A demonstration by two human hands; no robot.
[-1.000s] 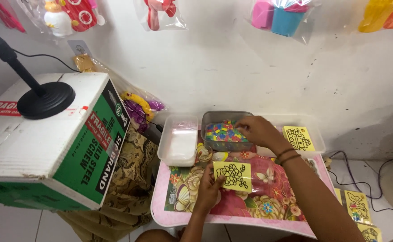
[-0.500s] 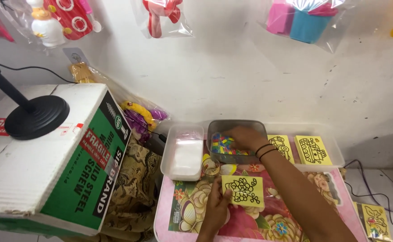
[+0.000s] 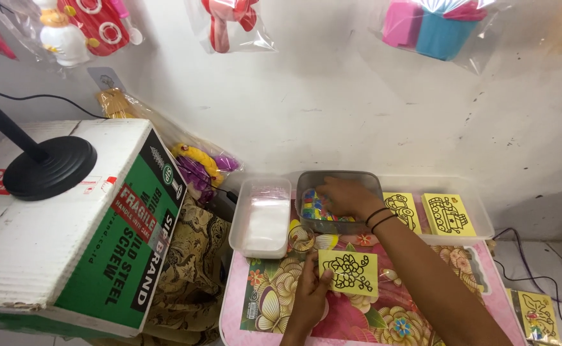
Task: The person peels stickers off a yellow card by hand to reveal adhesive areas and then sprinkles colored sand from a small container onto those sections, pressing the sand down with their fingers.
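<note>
I saw the right hand (image 3: 348, 197) reaching, fingers curled, into the grey plastic tub of coloured pieces (image 3: 313, 192); just below that tub, the left hand (image 3: 310, 293) pinched a yellow card with a black outline drawing (image 3: 349, 271).

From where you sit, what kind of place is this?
Probably a small toy stall or home packing corner. Bagged toys hang on the wall, yellow picture cards lie in a clear tray, and the right hand reaches into a tub of coloured pieces on a low flowered table.
</note>
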